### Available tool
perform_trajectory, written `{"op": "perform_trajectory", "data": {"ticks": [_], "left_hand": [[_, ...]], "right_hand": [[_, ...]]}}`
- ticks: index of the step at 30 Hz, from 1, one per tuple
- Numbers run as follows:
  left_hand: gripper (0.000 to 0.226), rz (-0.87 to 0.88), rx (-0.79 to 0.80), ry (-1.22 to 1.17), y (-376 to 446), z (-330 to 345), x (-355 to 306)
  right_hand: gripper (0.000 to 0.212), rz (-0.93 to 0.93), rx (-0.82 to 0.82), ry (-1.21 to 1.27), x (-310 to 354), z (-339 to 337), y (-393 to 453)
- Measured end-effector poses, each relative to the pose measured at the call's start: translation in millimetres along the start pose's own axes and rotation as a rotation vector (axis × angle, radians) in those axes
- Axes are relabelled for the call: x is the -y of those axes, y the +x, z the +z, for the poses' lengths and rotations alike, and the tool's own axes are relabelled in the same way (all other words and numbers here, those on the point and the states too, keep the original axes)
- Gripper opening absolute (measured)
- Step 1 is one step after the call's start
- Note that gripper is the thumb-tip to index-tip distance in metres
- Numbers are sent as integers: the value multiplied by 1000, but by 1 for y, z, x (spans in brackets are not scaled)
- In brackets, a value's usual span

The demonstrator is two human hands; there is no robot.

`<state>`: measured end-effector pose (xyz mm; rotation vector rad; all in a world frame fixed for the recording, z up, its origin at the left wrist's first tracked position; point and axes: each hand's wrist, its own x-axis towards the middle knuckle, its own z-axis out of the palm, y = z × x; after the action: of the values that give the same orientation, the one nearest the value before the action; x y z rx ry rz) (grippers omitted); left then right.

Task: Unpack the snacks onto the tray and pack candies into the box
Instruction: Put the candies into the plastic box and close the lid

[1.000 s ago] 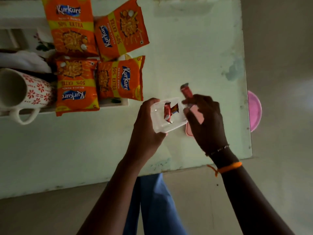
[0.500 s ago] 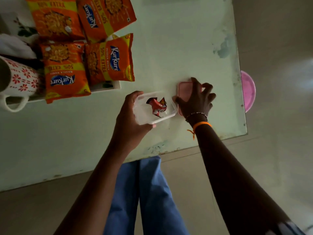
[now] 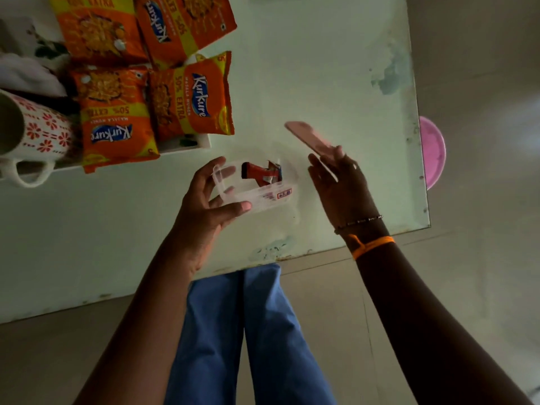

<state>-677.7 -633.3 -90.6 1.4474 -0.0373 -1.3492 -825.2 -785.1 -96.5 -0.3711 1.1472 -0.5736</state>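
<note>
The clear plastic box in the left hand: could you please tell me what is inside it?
The clear plastic box holds red-wrapped candies, apparently two; the exact count is unclear where wrappers overlap. The left hand covers its near end.

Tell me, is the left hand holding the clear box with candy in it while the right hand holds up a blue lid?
Not quite. In the head view the lid in the right hand is pink, not blue. The left hand does hold the clear box with candy inside.

Table (image 3: 321, 68): pale green top, worn and stained near its right edge, paint chipped along the front edge. Floor (image 3: 482, 68): dull beige tiles with faint joint lines, dimly lit, a soft bright patch at far right. Pink round object (image 3: 434, 153): partly hidden beneath the table's right edge.
</note>
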Motion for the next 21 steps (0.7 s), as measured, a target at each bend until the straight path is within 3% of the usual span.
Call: {"op": "perform_trajectory", "data": {"ticks": [2, 5, 10, 16, 21], "left_hand": [[70, -12, 38, 4, 1, -1, -2], [75, -7, 79, 51, 1, 1, -7], [88, 18, 87, 137, -5, 10, -17], [94, 37, 133, 169, -17, 16, -21], [93, 31, 87, 36, -19, 4, -17]], "right_hand": [[31, 64, 133, -3, -6, 0, -4], [66, 127, 293, -256, -11, 2, -10], [88, 176, 407, -604, 2, 4, -13], [81, 139, 509, -794, 20, 15, -16], [84, 70, 571, -929, 7, 32, -19]]}}
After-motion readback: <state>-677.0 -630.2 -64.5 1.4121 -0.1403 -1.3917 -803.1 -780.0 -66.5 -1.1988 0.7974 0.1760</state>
